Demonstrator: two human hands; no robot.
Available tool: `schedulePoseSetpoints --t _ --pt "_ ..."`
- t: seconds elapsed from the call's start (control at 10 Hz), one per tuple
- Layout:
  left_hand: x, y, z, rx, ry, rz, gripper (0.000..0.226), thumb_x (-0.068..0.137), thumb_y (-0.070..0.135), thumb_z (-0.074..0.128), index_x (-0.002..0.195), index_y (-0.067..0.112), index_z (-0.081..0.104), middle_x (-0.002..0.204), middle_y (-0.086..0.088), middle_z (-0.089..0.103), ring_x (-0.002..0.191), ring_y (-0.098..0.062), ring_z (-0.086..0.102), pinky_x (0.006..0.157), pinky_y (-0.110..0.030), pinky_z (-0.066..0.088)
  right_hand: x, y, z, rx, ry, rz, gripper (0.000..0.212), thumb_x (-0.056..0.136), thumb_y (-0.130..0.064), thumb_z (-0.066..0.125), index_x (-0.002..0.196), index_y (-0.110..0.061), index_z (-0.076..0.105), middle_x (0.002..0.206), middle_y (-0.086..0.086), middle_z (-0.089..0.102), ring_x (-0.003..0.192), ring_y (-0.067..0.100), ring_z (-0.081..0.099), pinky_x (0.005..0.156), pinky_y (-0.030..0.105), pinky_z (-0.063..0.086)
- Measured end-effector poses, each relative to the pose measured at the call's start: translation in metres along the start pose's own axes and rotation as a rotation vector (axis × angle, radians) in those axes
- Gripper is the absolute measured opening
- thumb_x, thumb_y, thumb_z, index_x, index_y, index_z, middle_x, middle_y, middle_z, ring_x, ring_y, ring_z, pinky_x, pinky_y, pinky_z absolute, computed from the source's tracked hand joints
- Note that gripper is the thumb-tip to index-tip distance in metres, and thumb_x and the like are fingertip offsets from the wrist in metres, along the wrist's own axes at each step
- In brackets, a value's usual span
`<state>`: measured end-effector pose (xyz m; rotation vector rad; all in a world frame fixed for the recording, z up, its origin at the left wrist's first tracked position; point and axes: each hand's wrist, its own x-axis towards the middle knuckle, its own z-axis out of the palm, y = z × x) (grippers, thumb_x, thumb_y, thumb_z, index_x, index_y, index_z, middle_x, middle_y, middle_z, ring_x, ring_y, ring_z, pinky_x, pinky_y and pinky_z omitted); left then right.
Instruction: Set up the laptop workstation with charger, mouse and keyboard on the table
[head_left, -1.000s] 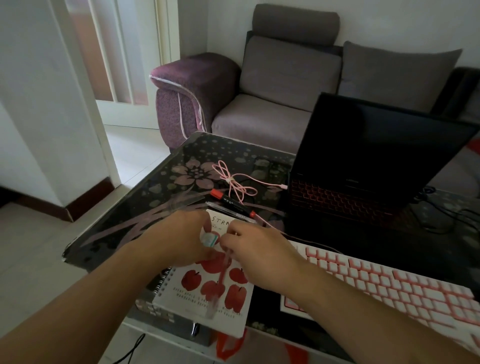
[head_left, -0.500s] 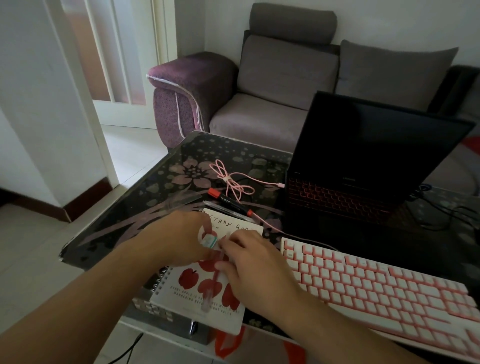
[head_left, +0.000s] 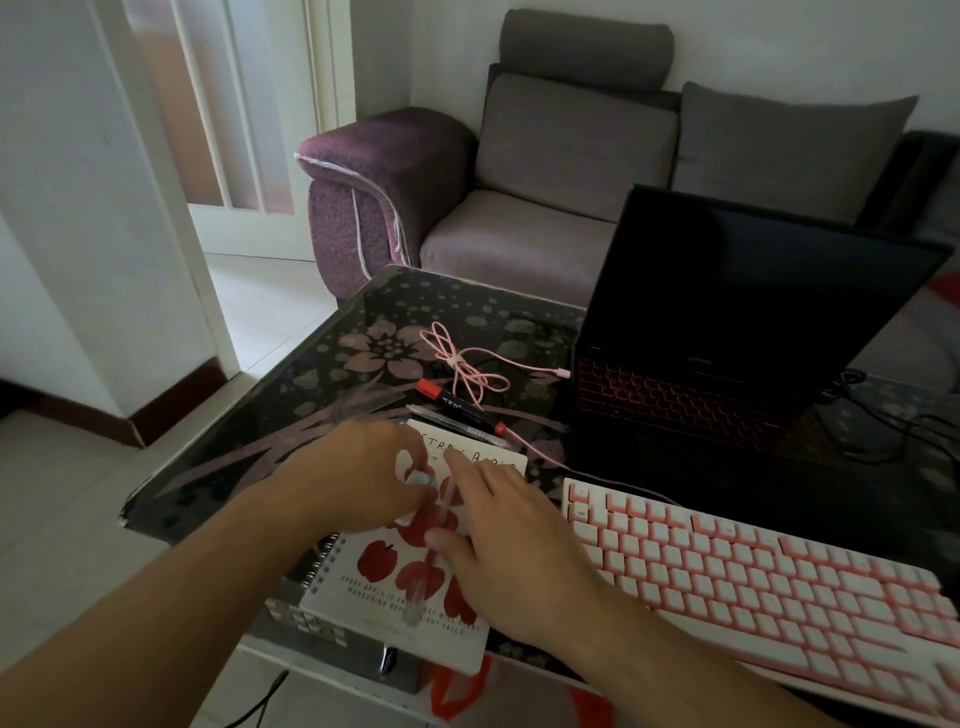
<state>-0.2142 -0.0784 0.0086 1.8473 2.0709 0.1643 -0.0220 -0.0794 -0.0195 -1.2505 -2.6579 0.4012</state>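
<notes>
Hands have shifted — our right hand (head_left: 511, 561) now lies flat across the clear pen (head_left: 434, 540) on the apple notebook (head_left: 395, 587), our left hand (head_left: 363, 478) pinches a small eraser (head_left: 420, 475); workstation setup waits.

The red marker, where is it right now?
In the head view, the red marker lies on the table, left of the laptop, between the pink cable and the notebook.

The right hand (head_left: 511, 551) has slid down the clear pen (head_left: 436, 535) onto the notebook (head_left: 363, 587).
</notes>
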Motion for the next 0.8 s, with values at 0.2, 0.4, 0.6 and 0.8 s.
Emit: schedulePoseSetpoints --t 0.2,0.4,0.6,0.8 --pt "0.006 -0.005 0.002 -0.060 0.066 -0.005 0.014 0.100 0.049 0.059 0.111 0.044 0.066 0.122 0.003 0.074 0.075 -0.010 0.070 0.055 -0.017 0.056 0.003 0.002 -0.007 0.049 0.002 0.044 0.045 0.105 -0.047 0.052 0.144 -0.028 0.042 0.140 -0.012 0.050 0.128 0.007 0.045 0.111 0.029 0.043" --pt "0.009 -0.001 0.005 -0.057 0.077 -0.023 0.015 0.100 0.044 0.060 0.114 0.042 0.066 0.120 0.004 0.074 0.078 -0.012 0.072 0.057 -0.020 0.059 0.001 0.001 -0.009 0.036 -0.012 0.026 0.045 0.106 -0.042 0.052 0.147 -0.026 0.041 0.141 -0.010 0.048 0.130 0.008 0.044 0.110 0.028 0.042" --pt "0.007 0.012 0.003 -0.064 0.132 -0.003 0.016 0.100 0.039 0.060 0.113 0.040 0.069 0.104 0.011 0.071 0.081 -0.005 0.067 0.071 -0.025 0.062 -0.011 0.003 -0.023 0.106 -0.005 0.051 0.040 0.108 -0.034 0.049 0.146 -0.027 0.041 0.143 -0.009 0.050 0.125 0.008 0.050 0.102 0.027 0.049" --pt "0.004 0.045 0.001 -0.115 0.127 0.052 0.015 0.103 0.032 0.058 0.114 0.039 0.067 0.098 0.015 0.066 0.080 -0.002 0.065 0.072 -0.017 0.054 -0.029 0.019 -0.042 0.148 0.048 0.068 0.037 0.108 -0.035 0.048 0.145 -0.028 0.045 0.143 -0.010 0.051 0.124 0.006 0.050 0.103 0.029 0.050"
